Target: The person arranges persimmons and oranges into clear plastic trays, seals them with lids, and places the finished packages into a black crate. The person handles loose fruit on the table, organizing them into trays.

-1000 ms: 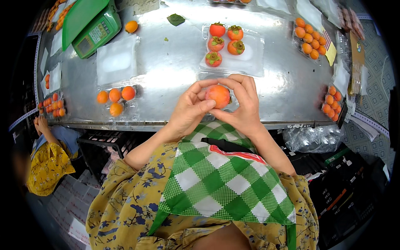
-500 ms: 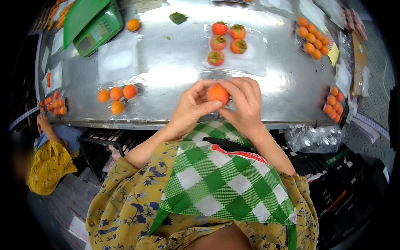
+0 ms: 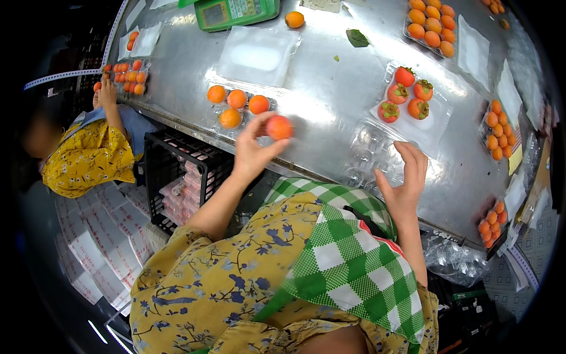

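Observation:
My left hand (image 3: 252,154) holds an orange persimmon (image 3: 279,127) by the fingertips, right beside a clear plastic tray (image 3: 219,111) that has several orange persimmons in it. My right hand (image 3: 408,184) is open with fingers spread, hovering over an empty clear tray (image 3: 368,154) near the front edge of the steel table (image 3: 321,103). Just beyond that hand lies another clear tray (image 3: 433,124) with several redder persimmons showing their green caps.
A green weighing scale (image 3: 236,12), a loose persimmon (image 3: 294,19) and a leaf (image 3: 356,38) lie at the table's back. Filled trays (image 3: 431,25) line the right side. Another person (image 3: 88,154) in a yellow top works at the left end. A black crate (image 3: 184,171) stands under the table.
Both hands held the persimmon together in front of me. Now my left hand has carried it left to the tray of orange fruit, and my right hand has let go and opened.

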### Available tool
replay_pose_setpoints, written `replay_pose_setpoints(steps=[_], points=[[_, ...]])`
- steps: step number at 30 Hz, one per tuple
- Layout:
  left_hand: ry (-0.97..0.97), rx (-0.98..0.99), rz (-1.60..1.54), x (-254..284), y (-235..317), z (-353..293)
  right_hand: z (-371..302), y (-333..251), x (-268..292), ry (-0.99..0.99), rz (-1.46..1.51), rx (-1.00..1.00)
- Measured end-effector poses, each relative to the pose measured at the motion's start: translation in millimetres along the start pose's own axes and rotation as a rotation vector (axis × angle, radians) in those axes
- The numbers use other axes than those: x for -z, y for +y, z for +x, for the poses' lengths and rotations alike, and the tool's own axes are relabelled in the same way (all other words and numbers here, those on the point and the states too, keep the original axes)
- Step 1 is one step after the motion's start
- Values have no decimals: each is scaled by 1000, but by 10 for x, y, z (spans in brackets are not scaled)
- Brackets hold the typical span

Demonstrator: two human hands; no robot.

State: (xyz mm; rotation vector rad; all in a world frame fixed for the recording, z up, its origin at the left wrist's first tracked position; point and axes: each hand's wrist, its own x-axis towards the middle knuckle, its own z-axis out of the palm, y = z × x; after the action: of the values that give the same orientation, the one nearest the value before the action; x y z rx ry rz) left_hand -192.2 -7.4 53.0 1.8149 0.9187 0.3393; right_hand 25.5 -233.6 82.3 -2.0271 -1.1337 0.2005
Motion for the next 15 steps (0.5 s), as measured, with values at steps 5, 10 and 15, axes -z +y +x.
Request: replay_pose_setpoints(steps=[5,10,15], points=[[197,-284,587,399,-155,-96,-47,80,-12,-36,40,-31],[140,-327,842,455,-189,-13,-47,141,37,-52,0,-70],[117,-358,932,390,-194,5,-37,376,42,7,-14,-73]])
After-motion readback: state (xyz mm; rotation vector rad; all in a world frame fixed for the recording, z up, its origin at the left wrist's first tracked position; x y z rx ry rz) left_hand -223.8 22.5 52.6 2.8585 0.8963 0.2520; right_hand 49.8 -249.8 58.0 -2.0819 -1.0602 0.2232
